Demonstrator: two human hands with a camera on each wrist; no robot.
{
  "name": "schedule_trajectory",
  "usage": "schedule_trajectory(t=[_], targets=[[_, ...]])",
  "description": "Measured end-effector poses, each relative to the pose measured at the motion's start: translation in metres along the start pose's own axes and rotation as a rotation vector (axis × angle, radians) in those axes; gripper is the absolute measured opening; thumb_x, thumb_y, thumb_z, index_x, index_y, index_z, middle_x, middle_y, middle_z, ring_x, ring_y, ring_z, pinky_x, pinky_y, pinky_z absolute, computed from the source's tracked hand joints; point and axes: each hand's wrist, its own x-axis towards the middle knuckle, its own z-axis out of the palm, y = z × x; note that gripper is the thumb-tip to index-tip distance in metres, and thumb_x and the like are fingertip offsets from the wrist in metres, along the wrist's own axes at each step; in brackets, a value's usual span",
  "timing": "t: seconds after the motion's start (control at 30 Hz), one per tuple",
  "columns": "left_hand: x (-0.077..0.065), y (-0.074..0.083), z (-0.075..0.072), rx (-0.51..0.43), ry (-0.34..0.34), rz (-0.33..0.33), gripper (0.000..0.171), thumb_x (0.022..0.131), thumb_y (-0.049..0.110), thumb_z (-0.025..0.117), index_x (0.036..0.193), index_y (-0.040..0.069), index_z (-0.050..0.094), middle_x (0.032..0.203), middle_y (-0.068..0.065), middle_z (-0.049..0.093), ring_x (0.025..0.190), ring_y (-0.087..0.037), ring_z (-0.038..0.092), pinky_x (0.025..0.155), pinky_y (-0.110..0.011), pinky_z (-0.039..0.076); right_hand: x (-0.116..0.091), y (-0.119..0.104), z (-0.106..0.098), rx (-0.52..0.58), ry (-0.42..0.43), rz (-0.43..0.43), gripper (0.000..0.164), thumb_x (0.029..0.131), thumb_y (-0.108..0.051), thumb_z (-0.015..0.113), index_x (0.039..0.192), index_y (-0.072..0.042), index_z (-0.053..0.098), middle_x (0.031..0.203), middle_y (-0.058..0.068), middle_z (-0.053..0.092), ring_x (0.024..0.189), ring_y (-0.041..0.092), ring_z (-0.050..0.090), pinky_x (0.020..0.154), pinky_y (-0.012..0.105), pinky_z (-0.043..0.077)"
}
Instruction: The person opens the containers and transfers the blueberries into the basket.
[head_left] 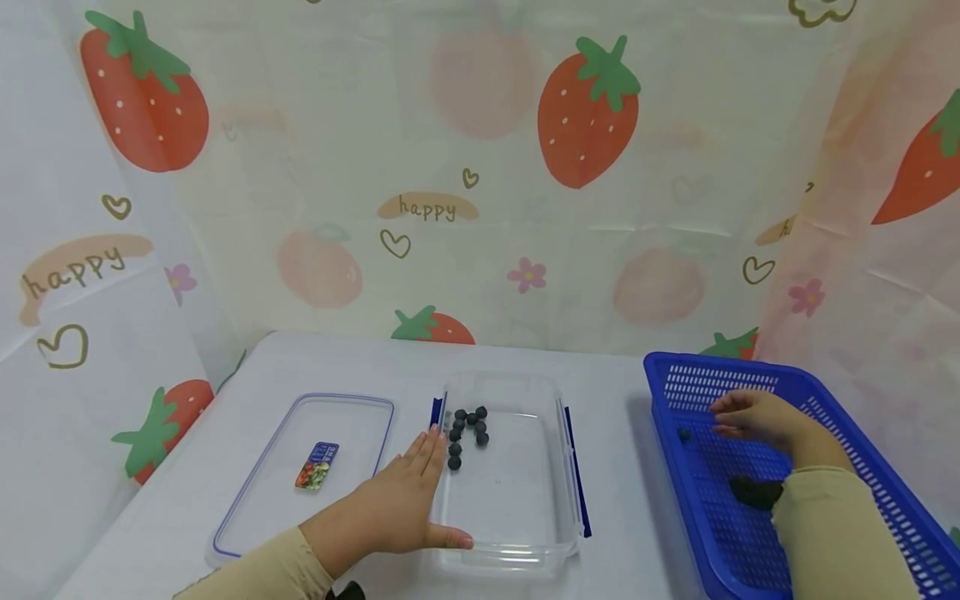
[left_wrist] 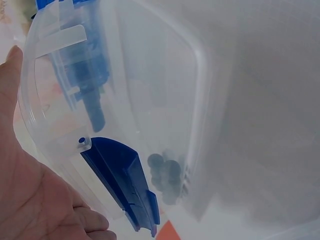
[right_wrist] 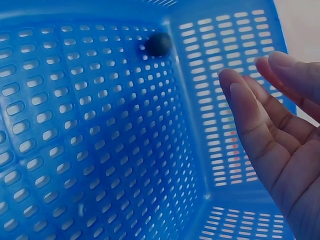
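My left hand [head_left: 397,500] rests against the left side of a clear plastic container [head_left: 517,550], its fingers straight and the thumb spread at the near rim. Inside the container, several small dark round balls [head_left: 472,419], like blueberries, lie along the left side. They show blurred through the wall in the left wrist view [left_wrist: 167,172]. My right hand [head_left: 765,421] hovers within a blue perforated basket [head_left: 660,392], fingers loosely bent and nothing between them. One dark ball [right_wrist: 159,44] sits in a bottom corner of that basket, apart from the fingertips.
A clear lid [head_left: 255,500] with a blue seal line lies left of the container, bearing a small colourful label [head_left: 317,465]. Blue side latches [head_left: 577,475] hang outward from the container. A printed strawberry curtain [head_left: 495,167] encloses the white table [head_left: 615,467].
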Motion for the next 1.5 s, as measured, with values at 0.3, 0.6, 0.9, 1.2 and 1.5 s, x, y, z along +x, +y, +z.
schedule_trajectory(t=[0.3,0.6,0.9,1.2,1.5], targets=[[-0.001,0.000,0.000,0.010,0.009,-0.002,0.122,0.065,0.086,0.034,0.145,-0.002,0.008,0.151,-0.020,0.003,0.138,-0.033,0.001,0.104,-0.052,0.025,-0.001,-0.006,-0.006,0.013,0.066,-0.014,0.035,0.095,-0.006,0.047,0.119,0.016,0.039,0.107,0.019,0.054,0.094,0.016,0.062,0.084,0.035,0.049],[-0.003,0.002,-0.001,0.004,0.026,0.011,0.119,0.068,0.082,0.040,0.144,-0.004,0.010,0.150,-0.022,0.004,0.138,-0.035,0.003,0.103,-0.052,0.026,0.002,-0.045,-0.003,-0.012,0.079,-0.170,0.045,0.094,-0.016,0.053,0.123,0.014,0.037,0.114,0.022,0.051,0.095,0.009,0.061,0.082,0.024,0.049],[-0.004,0.002,-0.003,-0.015,0.018,0.004,0.118,0.068,0.081,0.043,0.145,-0.003,0.010,0.151,-0.022,0.004,0.138,-0.034,0.004,0.103,-0.052,0.026,0.011,-0.092,0.016,-0.027,0.039,-0.280,0.038,0.093,-0.017,0.054,0.118,0.010,0.044,0.107,0.011,0.058,0.094,0.008,0.062,0.081,0.023,0.049],[-0.003,0.001,-0.002,-0.003,0.021,0.001,0.119,0.067,0.081,0.043,0.145,-0.003,0.010,0.151,-0.021,0.003,0.138,-0.034,0.005,0.103,-0.052,0.026,0.028,-0.132,0.051,-0.036,-0.006,-0.339,0.034,0.090,-0.017,0.059,0.115,0.004,0.050,0.110,0.021,0.056,0.096,0.015,0.061,0.083,0.026,0.049],[-0.004,0.001,-0.001,0.006,0.028,0.001,0.120,0.067,0.083,0.041,0.145,-0.003,0.011,0.150,-0.022,0.005,0.138,-0.034,0.006,0.104,-0.051,0.026,0.051,-0.158,0.096,0.007,-0.064,-0.407,0.030,0.089,-0.017,0.061,0.113,0.000,0.055,0.107,0.020,0.059,0.096,0.022,0.062,0.083,0.027,0.049]])
